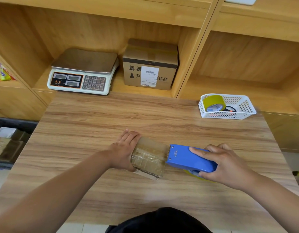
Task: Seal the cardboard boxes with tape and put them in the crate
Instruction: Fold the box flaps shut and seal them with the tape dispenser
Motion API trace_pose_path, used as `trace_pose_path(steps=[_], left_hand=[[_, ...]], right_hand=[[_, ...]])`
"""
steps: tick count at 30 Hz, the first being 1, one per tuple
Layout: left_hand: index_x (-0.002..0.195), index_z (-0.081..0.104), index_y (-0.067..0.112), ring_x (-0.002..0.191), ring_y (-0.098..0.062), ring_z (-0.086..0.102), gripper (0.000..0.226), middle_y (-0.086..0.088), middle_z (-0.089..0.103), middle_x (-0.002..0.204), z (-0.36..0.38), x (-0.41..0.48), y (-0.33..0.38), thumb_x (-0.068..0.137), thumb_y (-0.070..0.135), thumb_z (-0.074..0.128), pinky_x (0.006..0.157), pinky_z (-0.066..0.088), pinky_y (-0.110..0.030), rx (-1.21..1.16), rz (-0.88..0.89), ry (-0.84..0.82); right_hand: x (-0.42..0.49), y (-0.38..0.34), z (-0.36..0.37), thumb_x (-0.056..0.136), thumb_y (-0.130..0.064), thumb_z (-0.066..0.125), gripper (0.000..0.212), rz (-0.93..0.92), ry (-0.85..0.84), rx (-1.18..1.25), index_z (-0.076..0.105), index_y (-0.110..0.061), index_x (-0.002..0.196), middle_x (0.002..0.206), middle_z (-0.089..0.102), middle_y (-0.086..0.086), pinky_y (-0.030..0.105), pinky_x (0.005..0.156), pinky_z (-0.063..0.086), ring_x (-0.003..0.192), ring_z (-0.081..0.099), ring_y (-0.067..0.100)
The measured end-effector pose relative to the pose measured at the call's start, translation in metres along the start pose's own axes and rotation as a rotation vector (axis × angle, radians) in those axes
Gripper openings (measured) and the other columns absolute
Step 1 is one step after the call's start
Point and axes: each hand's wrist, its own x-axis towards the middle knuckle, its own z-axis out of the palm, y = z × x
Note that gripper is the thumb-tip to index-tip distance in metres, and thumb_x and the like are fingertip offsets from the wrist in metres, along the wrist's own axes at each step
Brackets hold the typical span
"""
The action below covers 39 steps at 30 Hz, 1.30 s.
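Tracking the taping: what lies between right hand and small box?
The blue tape dispenser, gripped by the right hand, reaches to the small box; head view.

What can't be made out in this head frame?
All head view:
- tape roll: mostly hidden under the blue dispenser and the right hand.
- small box: left end covered by the left hand.
- crate: cut off by the left edge.
- shelf box label: print too small.
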Motion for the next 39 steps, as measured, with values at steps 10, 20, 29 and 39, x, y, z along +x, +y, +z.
trace_pose_path(steps=[10,20,29,39], left_hand=[[0.151,-0.005,0.011,0.144,-0.019,-0.009,0.127,-0.004,0.004,0.154,-0.003,-0.004,0.005,0.063,0.067,0.068,0.106,-0.027,-0.026,0.006,-0.009,0.005],[0.151,-0.007,0.011,0.142,-0.018,-0.012,0.126,-0.004,0.002,0.155,-0.002,-0.004,0.005,0.065,0.065,0.068,0.103,-0.031,-0.023,0.024,0.001,0.01],[0.148,-0.018,0.008,0.144,-0.019,-0.022,0.127,-0.008,-0.013,0.158,0.005,-0.003,0.007,0.067,0.068,0.06,0.112,-0.023,-0.036,0.14,-0.004,-0.035],[0.145,-0.022,0.004,0.142,-0.024,-0.027,0.124,-0.013,-0.022,0.156,0.013,0.031,0.07,0.073,0.072,0.053,0.113,-0.02,-0.049,0.245,0.164,-0.036]], right_hand=[[0.0,0.01,0.017,0.074,-0.057,0.065,0.072,-0.03,0.057,-0.013,0.025,-0.055,0.134,0.088,0.05,-0.017,0.01,0.075,0.032,0.08,0.039,0.014],[0.005,0.014,0.035,0.065,-0.076,0.036,0.067,0.0,-0.038,-0.008,0.029,-0.062,0.13,0.083,0.035,-0.033,0.021,0.079,0.039,0.079,0.039,0.016],[0.011,0.016,0.055,0.067,-0.063,0.046,0.066,-0.075,0.026,-0.057,0.048,-0.047,0.131,0.075,0.038,-0.022,0.011,0.068,0.026,0.061,0.032,0.007],[0.005,0.016,0.066,0.066,-0.06,0.048,0.066,-0.05,0.078,0.0,0.049,-0.043,0.13,0.078,0.029,-0.023,0.015,0.067,0.034,0.063,0.034,0.008]])
